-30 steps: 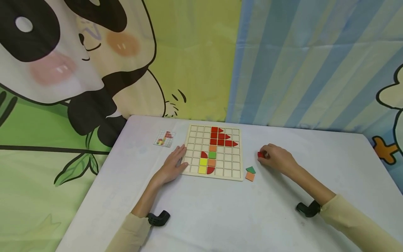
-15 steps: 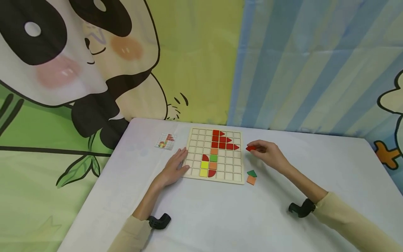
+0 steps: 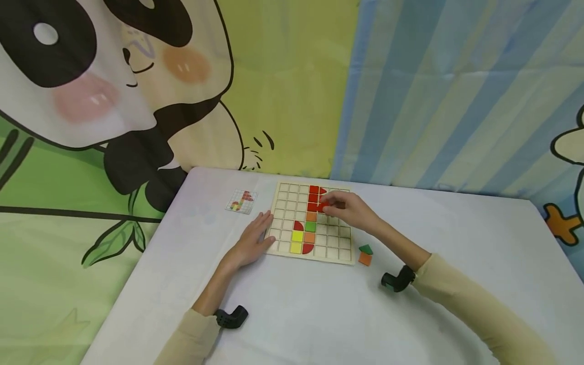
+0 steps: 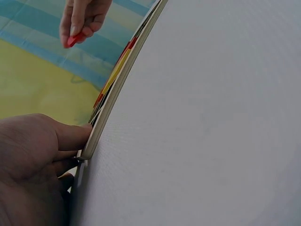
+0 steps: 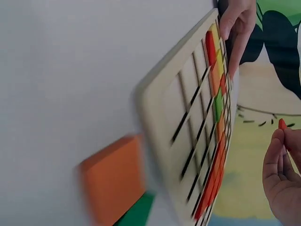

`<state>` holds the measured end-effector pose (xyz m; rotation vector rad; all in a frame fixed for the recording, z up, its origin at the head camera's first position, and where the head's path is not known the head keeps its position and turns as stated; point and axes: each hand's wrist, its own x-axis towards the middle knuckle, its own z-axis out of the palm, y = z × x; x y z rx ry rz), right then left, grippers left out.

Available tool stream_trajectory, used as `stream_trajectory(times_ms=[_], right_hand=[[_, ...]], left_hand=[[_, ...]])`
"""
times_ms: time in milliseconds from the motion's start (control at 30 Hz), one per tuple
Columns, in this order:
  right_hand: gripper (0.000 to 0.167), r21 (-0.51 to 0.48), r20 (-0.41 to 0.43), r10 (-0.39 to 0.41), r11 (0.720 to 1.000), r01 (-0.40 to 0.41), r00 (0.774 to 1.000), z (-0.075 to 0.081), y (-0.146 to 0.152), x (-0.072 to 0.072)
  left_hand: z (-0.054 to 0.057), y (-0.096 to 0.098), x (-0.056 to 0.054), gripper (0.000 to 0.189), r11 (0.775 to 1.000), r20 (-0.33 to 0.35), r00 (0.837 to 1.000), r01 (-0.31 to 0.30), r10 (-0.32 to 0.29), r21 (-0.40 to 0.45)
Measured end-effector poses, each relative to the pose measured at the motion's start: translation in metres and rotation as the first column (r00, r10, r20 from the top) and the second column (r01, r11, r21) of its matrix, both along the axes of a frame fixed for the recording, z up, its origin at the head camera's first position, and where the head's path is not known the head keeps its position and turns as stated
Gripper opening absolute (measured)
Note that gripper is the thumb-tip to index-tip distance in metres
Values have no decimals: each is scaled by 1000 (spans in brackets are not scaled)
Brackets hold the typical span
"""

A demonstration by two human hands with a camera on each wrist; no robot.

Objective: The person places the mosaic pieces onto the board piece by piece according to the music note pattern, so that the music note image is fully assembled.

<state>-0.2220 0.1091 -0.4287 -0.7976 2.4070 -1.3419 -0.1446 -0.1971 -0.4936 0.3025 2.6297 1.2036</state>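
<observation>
A pale wooden grid board (image 3: 333,241) lies on the table, with red, orange, green and yellow tiles set in some of its squares. My left hand (image 3: 248,246) rests along the board's left edge, fingers extended and thumb at the near corner. Over the board's upper part my right hand (image 3: 353,209) pinches a small red tile (image 4: 74,39) between thumb and fingertips. In the left wrist view this tile is raised above the board. The right hand hides the tips of the red rows in the head view.
Right of the board lie a green triangular tile (image 3: 366,249) and an orange square tile (image 3: 365,259). A small pattern card (image 3: 241,201) with a coloured grid picture lies left of the board. Behind the white table (image 3: 292,309) hangs a printed curtain (image 3: 292,91).
The right hand has carried the red tile leftward from the table at the right to over the board. My left hand has stayed at the board's edge.
</observation>
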Motion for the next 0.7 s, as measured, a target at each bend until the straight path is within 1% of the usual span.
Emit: stream_trajectory(times_ms=[133,233,333,433,533,700], right_hand=[[20,33,-34,71,997,-70,997,1,-37,-8],[15,115,-57,134,985,-127,989,-2,-61,-9],[10,211,-90,194,962,-171,977,-6,-78,-9],[5,301,-131,248,932,-200,960,-11,-88,-8],[7,366,-159,291,905,-217,943,-15,-93,-9],[7,417,-171,315,882,-221,934,-17,-98,-9]], left_hand=[[1,-2,-1,67,1000,-1,1000,4,-4,0],[1,-2,-1,67,1000,0,1000,13,-13,7],[0,-1,-1,67,1000,2,1000,19,-19,1],[-1,0,-1,67,1000,-1,1000,25,-25,-6],[-1,1,-2,67,1000,-5,1000,27,-27,-12],[0,-1,-1,67,1000,-7,1000,22,-22,-20]])
